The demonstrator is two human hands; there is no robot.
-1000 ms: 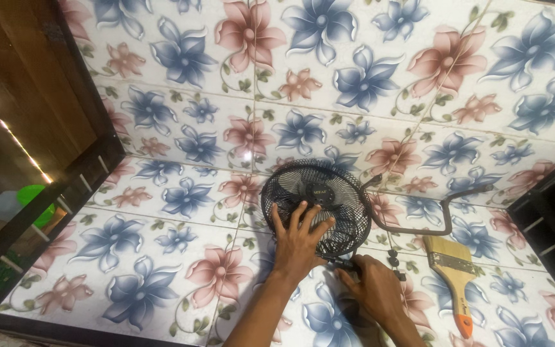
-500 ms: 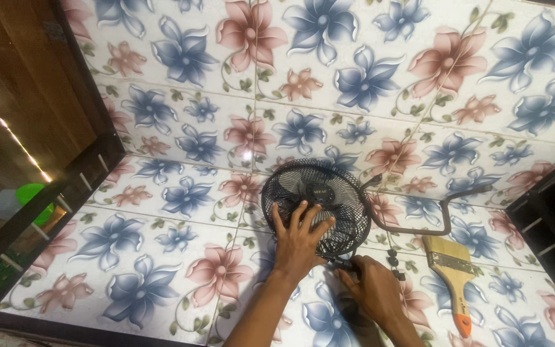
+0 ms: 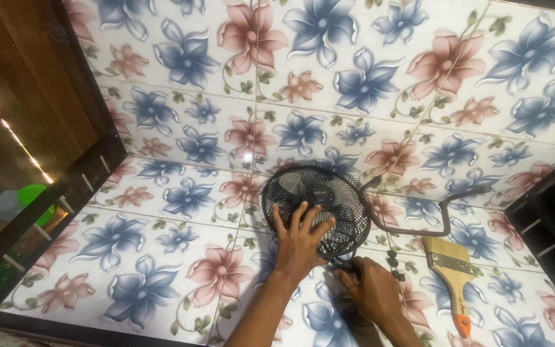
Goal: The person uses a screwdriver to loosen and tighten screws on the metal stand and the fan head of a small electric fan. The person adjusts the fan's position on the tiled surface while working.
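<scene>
A small black fan with a round wire grille [image 3: 319,193] lies on the flower-patterned tile floor [image 3: 181,257]. My left hand [image 3: 300,241] rests flat on the lower front of the grille, fingers spread. My right hand [image 3: 370,289] is closed around a dark part at the fan's lower edge, just below the grille; what it grips is mostly hidden by the fingers. A dark curved cord or bracket [image 3: 428,218] runs from the fan toward the right.
A wide paintbrush [image 3: 451,273] with a wooden and orange handle lies on the tiles to the right of my hands. A dark wooden frame [image 3: 65,193] borders the left, with green and pink plastic items [image 3: 30,196] behind it. More dark framing stands at the right edge.
Barely anything differs. Both hands stay on the fan in the same places, and the fan has not shifted.
</scene>
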